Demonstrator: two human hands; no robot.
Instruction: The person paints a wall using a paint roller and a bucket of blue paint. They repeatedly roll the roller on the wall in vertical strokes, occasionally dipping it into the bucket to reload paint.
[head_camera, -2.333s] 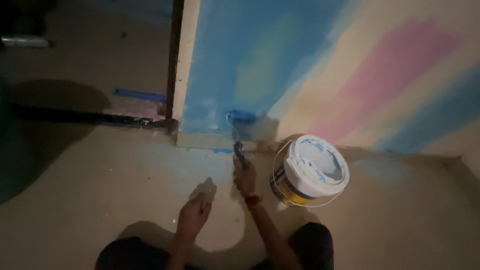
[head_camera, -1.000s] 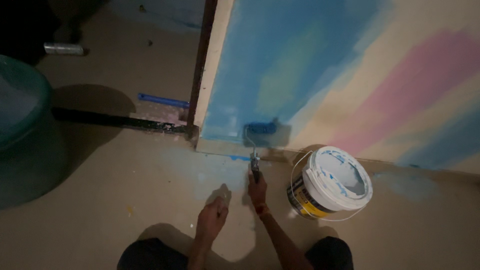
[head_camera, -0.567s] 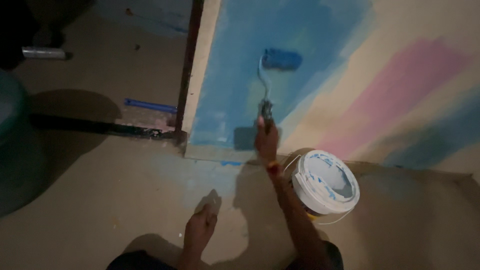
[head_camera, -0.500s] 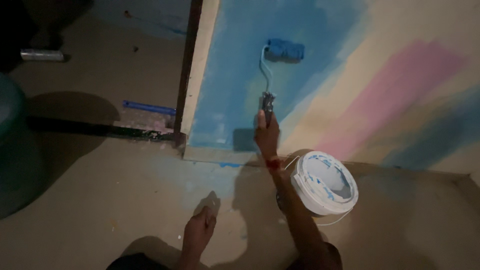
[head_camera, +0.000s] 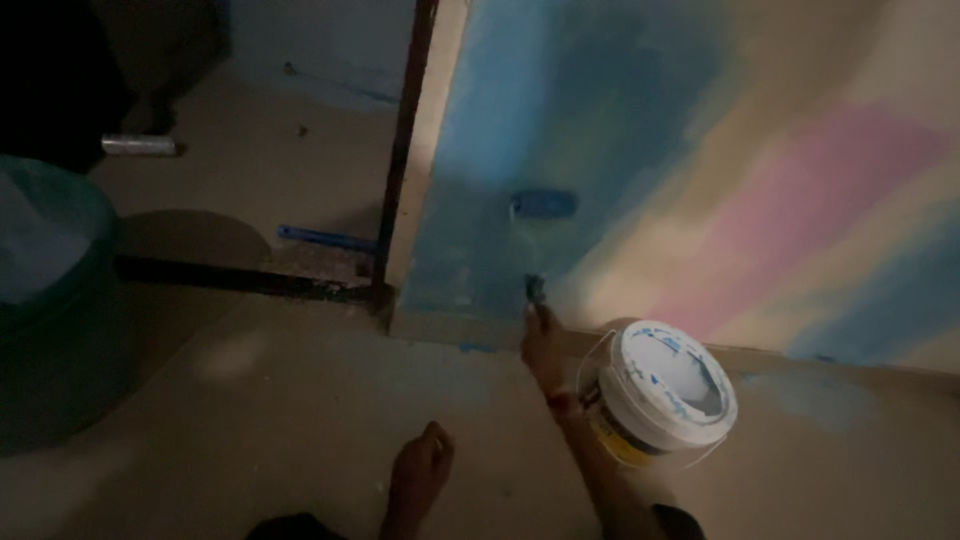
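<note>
My right hand (head_camera: 540, 335) is wrapped tight around the handle of a paint roller (head_camera: 543, 205), fingers closed on the grip, with a red band at the wrist. The roller's blue sleeve sits at 12 o'clock from that hand, pressed flat against the wall (head_camera: 600, 120) low down, inside the blue patch. The thin metal shaft between sleeve and handle is too dim to trace fully.

My left hand (head_camera: 420, 475) lies at about 7 o'clock from the right one, resting on the floor (head_camera: 250, 400) with the fingers loosely curled, holding nothing.

At 4 o'clock from my right hand, just beside my forearm, stands a white paint bucket (head_camera: 665, 390) with blue smears round its rim, a yellow and dark label on its side and a wire handle hanging down. It stands on the floor close to the foot of the wall.

The wall carries blue at 12 o'clock, a cream band and a pink band out toward 2 o'clock, and more blue at 3 o'clock. A dark door frame (head_camera: 400, 170) edges the wall at 11 o'clock. Beyond it, a blue strip (head_camera: 325, 238) lies on the floor at 10 o'clock, a silvery cylinder (head_camera: 138, 146) farther out, and a large dark green tub (head_camera: 50, 290) at 9 o'clock.
</note>
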